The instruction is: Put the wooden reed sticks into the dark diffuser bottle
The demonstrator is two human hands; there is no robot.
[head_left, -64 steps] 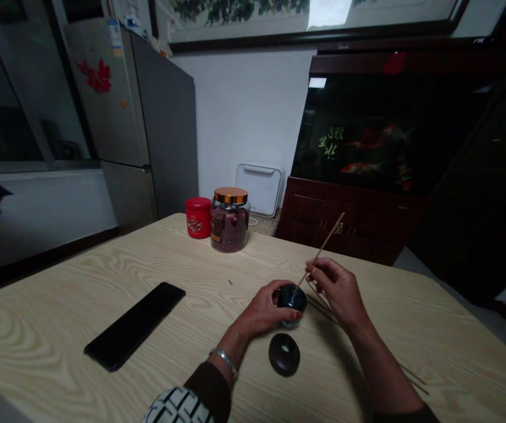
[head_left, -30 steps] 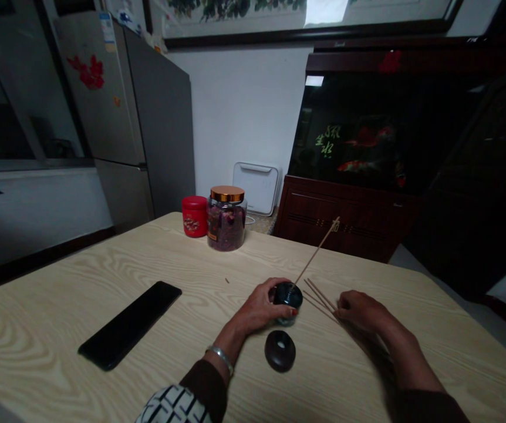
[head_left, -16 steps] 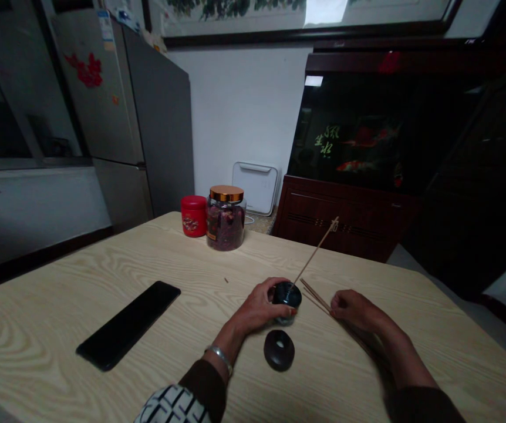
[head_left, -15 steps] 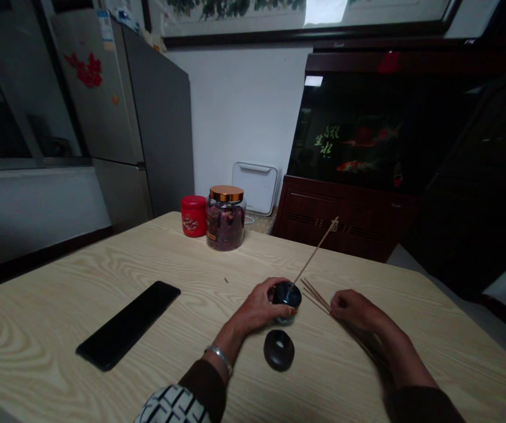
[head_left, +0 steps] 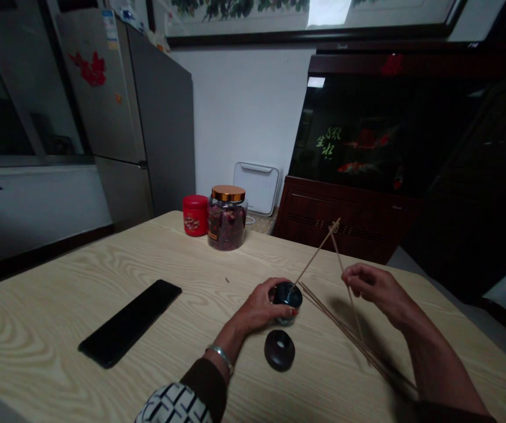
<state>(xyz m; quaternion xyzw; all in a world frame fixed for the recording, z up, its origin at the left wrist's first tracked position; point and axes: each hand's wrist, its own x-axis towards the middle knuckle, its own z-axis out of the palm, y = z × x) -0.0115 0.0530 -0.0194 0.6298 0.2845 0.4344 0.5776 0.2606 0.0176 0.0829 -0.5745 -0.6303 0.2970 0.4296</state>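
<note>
My left hand is wrapped around a small glass diffuser bottle with a dark top, which stands on the table. Thin reed sticks lean out of its mouth toward the upper right. To the right, my right hand pinches one reed stick raised above the table, its upper end near the tips of those in the bottle. Several loose reed sticks lie on the wood below that hand. A dark, round cap with a hole rests just in front of the bottle.
A black phone lies on the wooden table at the left. Toward the far edge stand a red canister and a clear jar with a copper lid. A tiny stick fragment lies mid-table.
My right hand has lifted a reed stick from the loose ones on the table and moved up and slightly right. My left hand stays on the bottle.
</note>
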